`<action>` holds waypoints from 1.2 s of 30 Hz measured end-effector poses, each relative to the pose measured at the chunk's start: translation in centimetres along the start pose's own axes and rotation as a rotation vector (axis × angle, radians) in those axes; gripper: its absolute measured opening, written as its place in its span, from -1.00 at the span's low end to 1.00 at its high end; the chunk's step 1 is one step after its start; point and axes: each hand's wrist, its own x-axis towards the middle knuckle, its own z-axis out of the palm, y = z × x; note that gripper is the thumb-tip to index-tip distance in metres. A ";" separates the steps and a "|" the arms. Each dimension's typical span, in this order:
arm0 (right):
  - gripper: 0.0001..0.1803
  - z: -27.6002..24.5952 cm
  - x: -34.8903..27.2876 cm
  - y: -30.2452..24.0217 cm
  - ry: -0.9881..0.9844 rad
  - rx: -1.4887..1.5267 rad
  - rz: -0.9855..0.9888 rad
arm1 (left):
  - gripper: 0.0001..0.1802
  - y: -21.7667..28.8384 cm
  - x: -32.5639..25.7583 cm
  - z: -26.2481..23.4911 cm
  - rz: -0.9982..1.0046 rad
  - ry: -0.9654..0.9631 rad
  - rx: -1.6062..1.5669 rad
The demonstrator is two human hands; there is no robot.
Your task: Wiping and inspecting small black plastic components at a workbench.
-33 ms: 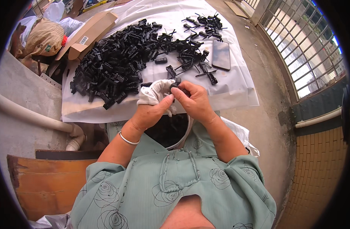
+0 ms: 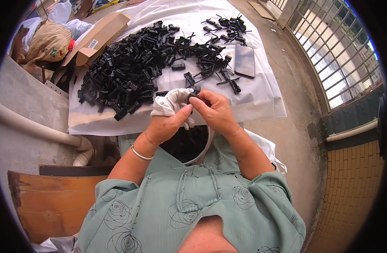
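My left hand (image 2: 166, 122) has its fingers in a white cloth glove (image 2: 168, 103), with the thumb bare. Its closed fingers hold a small black plastic part (image 2: 196, 89) at the table's near edge. My bare right hand (image 2: 214, 109) pinches the same part from the right, thumb tip close to my left thumb. The fingers hide most of the part, so its full shape does not show. Just below both hands, a white-rimmed bucket (image 2: 185, 145) with dark contents sits between my legs. A large pile of black plastic parts (image 2: 126, 63) lies beyond my left hand.
White sheeting (image 2: 261, 95) covers the table. A phone (image 2: 244, 61) lies at the right, near smaller clusters of black parts with thin rods (image 2: 229, 25). An open cardboard box (image 2: 96, 40) borders the pile. Beside the table are a wall pipe (image 2: 37, 124) and a barred railing (image 2: 332, 46).
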 end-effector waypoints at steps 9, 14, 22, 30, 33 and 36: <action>-0.77 0.4 -0.8 -0.2 -0.085 -0.100 -0.187 | -0.73 -1.3 -0.2 -0.1 0.478 0.134 0.718; -0.81 1.2 -1.6 1.6 -0.059 -0.087 -0.005 | -0.70 -1.1 -0.2 0.4 0.435 0.148 0.845; -0.87 -0.7 -1.9 0.9 -0.146 -0.136 -0.016 | -0.70 -0.6 -0.3 -0.4 0.168 0.129 0.093; -0.92 -0.7 -1.4 0.1 -0.018 -0.079 -0.255 | -0.62 1.3 -1.3 0.6 -0.024 -0.033 0.339; -0.90 -0.6 -1.5 -0.7 -0.096 -0.042 -0.062 | -0.64 0.8 -1.2 0.8 0.037 -0.088 0.341; -0.84 -0.4 -1.5 -0.7 -0.139 -0.029 -0.112 | -0.67 0.1 -1.0 0.4 0.054 -0.056 0.448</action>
